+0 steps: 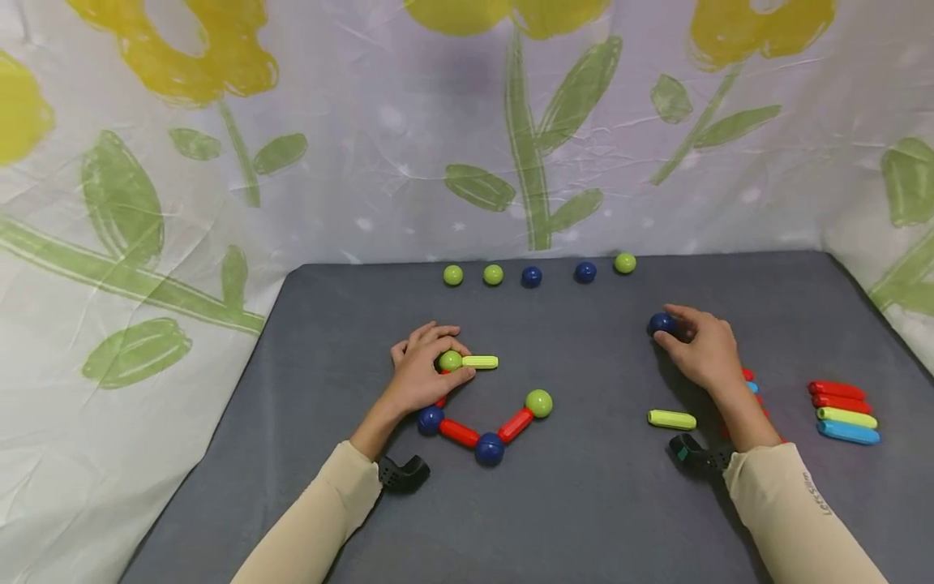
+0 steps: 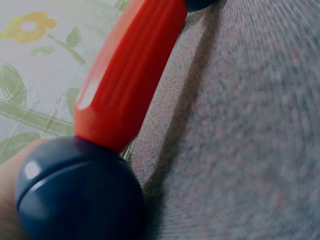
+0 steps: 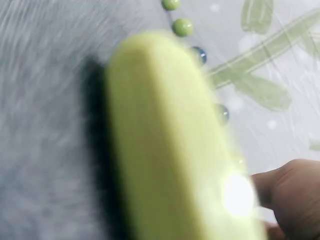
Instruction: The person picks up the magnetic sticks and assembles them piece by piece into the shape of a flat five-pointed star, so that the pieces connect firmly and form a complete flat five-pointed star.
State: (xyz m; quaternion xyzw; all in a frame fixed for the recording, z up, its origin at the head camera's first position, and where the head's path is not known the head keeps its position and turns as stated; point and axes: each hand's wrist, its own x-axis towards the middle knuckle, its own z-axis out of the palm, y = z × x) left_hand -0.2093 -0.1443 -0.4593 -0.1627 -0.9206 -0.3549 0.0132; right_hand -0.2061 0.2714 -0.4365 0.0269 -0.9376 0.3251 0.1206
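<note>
My left hand [image 1: 419, 380] grips a green ball [image 1: 451, 360] between thumb and fingers. From that ball a yellow-green rod [image 1: 480, 362] sticks out to the right. A red rod, partly hidden by the hand, runs from it to a blue ball [image 1: 430, 420], which looms large in the left wrist view. The chain goes on through a red rod [image 1: 459, 433], a second blue ball [image 1: 490, 448] and another red rod [image 1: 515, 426], ending at a green ball [image 1: 538, 403]. Farther right, my right hand [image 1: 705, 350] pinches a loose blue ball [image 1: 661, 324] between thumb and fingers.
Green and blue balls [image 1: 531, 276] stand in a row along the table's back edge. A loose yellow-green rod [image 1: 672, 419] lies below the right hand. Several red, yellow-green and blue rods [image 1: 846, 414] lie at the right; more are partly covered by the right forearm.
</note>
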